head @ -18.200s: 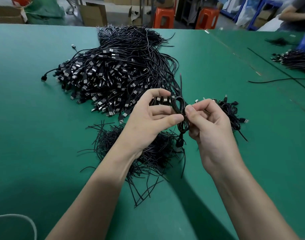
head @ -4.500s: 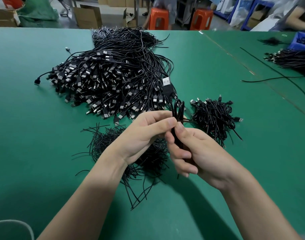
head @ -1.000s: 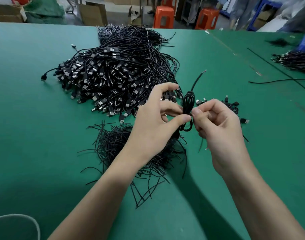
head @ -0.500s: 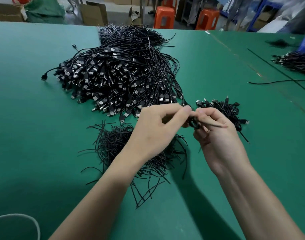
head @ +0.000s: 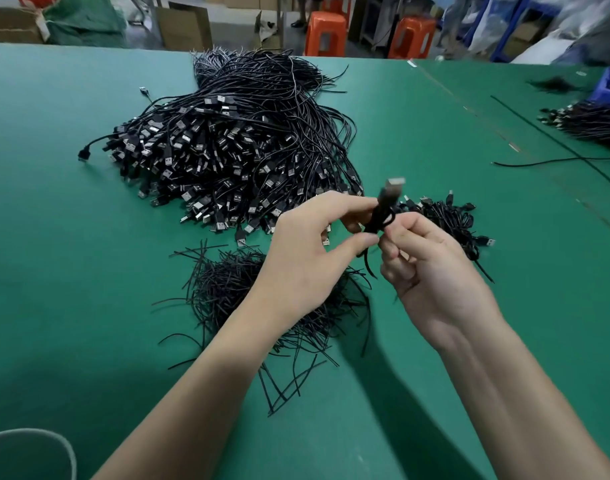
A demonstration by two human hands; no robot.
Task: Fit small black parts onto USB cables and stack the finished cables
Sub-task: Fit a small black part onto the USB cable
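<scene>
- While loose black ties (head: 234, 289) lie nearest on the desk (head: 71, 271), both hands work just above them;
- left grip (head: 307, 258) pinches the coiled cable (head: 383, 213) between finger and thumb; right grip (head: 431, 268) is curled round its lower part;
- likely risk: a slackened pinch lets the coil spring open before it is bound;
- just beyond lies the finished stack (head: 448, 216); farther, the unworked heap (head: 234, 143); a careless toss could mix them.

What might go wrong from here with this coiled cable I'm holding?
The coiled USB cable is only pinched between the left hand and right hand; a slip might let the coil spring open. Its loose tail hangs near the pile of black ties and may snag some.
</scene>
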